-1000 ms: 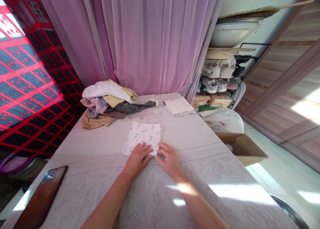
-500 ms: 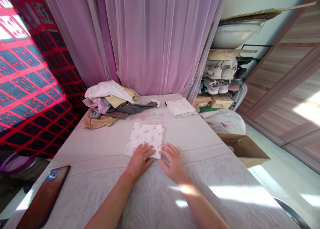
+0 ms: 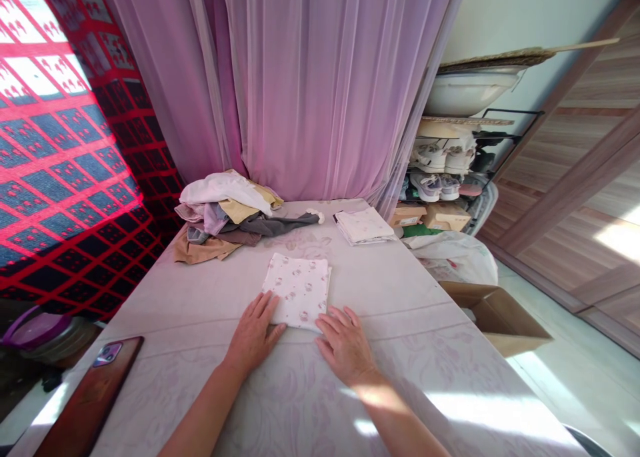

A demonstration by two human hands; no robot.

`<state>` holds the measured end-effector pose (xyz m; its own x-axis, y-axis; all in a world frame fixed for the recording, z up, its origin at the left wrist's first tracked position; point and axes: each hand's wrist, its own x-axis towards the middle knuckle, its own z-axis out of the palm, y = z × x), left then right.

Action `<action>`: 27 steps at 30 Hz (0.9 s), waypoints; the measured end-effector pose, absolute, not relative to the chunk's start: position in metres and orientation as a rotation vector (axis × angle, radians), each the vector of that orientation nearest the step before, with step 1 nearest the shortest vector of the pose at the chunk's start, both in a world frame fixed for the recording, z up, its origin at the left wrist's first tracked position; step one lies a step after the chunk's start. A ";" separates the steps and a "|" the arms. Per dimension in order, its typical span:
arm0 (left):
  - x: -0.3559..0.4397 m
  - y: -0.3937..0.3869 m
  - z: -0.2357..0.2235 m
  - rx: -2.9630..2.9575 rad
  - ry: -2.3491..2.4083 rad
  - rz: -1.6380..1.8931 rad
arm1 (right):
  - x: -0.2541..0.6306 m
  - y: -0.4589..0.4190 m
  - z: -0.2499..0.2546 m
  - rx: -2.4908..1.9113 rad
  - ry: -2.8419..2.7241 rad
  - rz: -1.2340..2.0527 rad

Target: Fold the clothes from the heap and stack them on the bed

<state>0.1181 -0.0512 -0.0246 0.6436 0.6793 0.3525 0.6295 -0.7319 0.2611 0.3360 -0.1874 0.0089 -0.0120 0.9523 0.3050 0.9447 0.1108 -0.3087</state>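
Note:
A folded white cloth [image 3: 300, 287] printed with small figures lies flat on the table in front of me. At its near left corner rests my left hand [image 3: 254, 334], fingers stretched out and touching the edge. My right hand [image 3: 346, 344] lies at the near right corner, its fingers spread and the tips on the cloth's border. Neither hand grips anything. Whether the cloth is a garment or a plain piece, I cannot tell.
A heap of crumpled clothes [image 3: 225, 210] lies at the back left. A stack of folded cloths [image 3: 367, 225] sits at the back right. A phone [image 3: 93, 397] lies at the left edge. Beside the right edge stands a cardboard box [image 3: 505, 317], with a shoe rack [image 3: 450, 177] behind.
My left hand has slid left off the cloth's middle to its near left corner. My right hand stays by the right corner. The camera view has shifted slightly.

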 end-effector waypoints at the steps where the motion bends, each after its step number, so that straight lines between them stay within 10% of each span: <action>1: 0.115 -0.050 -0.024 2.713 1.109 0.695 | 0.333 -0.183 0.012 -1.835 -1.970 0.021; 16: 0.097 -0.039 -0.018 2.234 1.084 0.946 | 0.273 -0.110 0.026 -1.982 -2.297 -0.065; 27: 0.072 -0.028 0.002 0.881 0.947 1.253 | 0.349 -0.024 0.156 -1.857 -1.470 0.693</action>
<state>0.0719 -0.0282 0.0019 0.0659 0.9934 -0.0935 -0.3618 0.1111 0.9256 0.3488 -0.0236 0.1559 0.2277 0.9737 -0.0050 0.6233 -0.1497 -0.7676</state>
